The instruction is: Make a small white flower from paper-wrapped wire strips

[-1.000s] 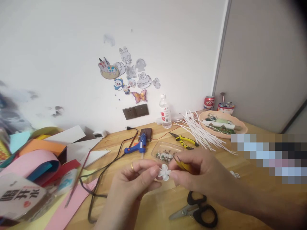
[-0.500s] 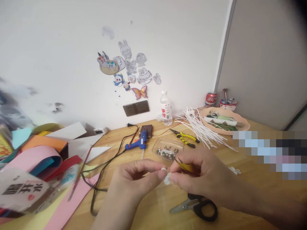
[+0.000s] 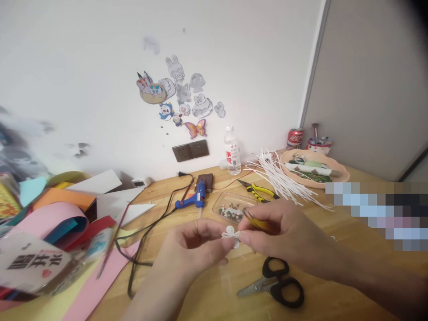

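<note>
A small white flower shape made of coiled and looped strips (image 3: pixel 230 230) is pinched between both hands above the table. My left hand (image 3: pixel 195 245), closed, grips its left side between thumb and fingertips. On the other side, the thumb and finger of my right hand (image 3: pixel 281 238) are closed at the flower's right edge. Tucked in that same hand is a yellow tool with thin metal tips (image 3: pixel 259 222); its kind is partly hidden. Black-handled scissors (image 3: pixel 272 283) lie on the wood below the right hand. Just beyond the fingers stands a clear tray of beads (image 3: pixel 217 199).
Yellow-and-black pliers (image 3: pixel 257 191), a blue glue gun (image 3: pixel 192 201) with a black cord, and a water bottle (image 3: pixel 232 154) are farther back. White strips (image 3: pixel 284 178) lean on a peach tray (image 3: pixel 343 178). Coloured paper (image 3: pixel 47 223) piles up at left.
The flower has turned between my fingers, so its loops and an upper coil now show. My right hand has shifted slightly up, uncovering more of the scissors' handles.
</note>
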